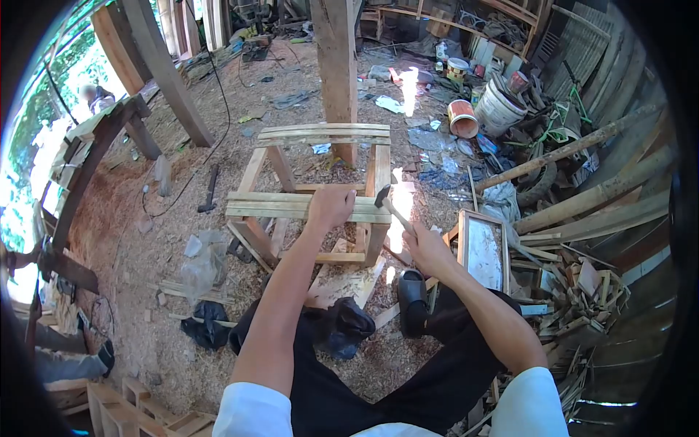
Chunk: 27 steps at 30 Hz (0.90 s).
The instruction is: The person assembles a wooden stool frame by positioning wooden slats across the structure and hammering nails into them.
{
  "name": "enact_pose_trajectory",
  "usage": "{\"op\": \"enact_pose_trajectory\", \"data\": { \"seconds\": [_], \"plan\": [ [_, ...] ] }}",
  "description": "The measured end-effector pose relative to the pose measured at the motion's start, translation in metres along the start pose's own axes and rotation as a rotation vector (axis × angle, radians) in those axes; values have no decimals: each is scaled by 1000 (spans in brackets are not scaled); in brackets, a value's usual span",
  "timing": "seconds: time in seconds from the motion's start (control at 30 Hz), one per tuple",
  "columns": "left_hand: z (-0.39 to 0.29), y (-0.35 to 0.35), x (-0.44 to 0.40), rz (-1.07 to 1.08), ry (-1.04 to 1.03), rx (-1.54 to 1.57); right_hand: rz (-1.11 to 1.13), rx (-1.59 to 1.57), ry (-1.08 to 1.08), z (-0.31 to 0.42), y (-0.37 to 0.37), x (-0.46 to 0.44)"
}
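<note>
A small wooden stool frame point(376, 237) with slats across its top stands on the ground between my legs and a wooden post. My left hand point(333, 209) is closed over the near wooden slats point(269, 206), close to their right end. Its fingertips are partly hidden. In my right hand point(428, 250) is a hammer point(397, 213), gripped by its handle. The hammer's head is over the right end of the near slats, beside the frame's corner; I cannot tell whether it touches the wood. More slats point(324, 135) lie across the far side of the frame.
A second hammer point(210, 191) lies on the shaving-covered ground at left. The post point(336, 65) rises behind the frame. Buckets point(463, 119), long poles point(575, 146) and scrap wood point(582, 298) crowd the right side. Another person's leg point(69, 357) shows at lower left.
</note>
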State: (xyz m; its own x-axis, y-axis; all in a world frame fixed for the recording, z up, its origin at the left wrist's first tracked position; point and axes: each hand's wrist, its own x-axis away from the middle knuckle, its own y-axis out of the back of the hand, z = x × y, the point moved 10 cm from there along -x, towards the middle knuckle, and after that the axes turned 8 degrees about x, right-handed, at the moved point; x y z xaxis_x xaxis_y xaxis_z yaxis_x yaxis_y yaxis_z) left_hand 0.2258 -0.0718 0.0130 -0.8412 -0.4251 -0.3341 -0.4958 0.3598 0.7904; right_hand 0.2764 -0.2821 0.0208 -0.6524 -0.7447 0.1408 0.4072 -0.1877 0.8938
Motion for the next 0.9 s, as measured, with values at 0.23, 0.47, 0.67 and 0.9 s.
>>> {"op": "enact_pose_trajectory", "data": {
  "seconds": [0.23, 0.47, 0.67, 0.9],
  "plan": [
    [-5, 2, 1, -20, -2, 26, 18, 105, 27, 0, -2, 4],
    [-10, 2, -1, -38, -45, 0, -6, 78, 63, -11, -14, -2],
    [-7, -2, 5, 12, -56, -44, -92, 13, 52, 2, 3, 17],
    [-2, -8, 0, 72, 13, -52, -94, -114, -18, -1, 18, 19]
  ]
}}
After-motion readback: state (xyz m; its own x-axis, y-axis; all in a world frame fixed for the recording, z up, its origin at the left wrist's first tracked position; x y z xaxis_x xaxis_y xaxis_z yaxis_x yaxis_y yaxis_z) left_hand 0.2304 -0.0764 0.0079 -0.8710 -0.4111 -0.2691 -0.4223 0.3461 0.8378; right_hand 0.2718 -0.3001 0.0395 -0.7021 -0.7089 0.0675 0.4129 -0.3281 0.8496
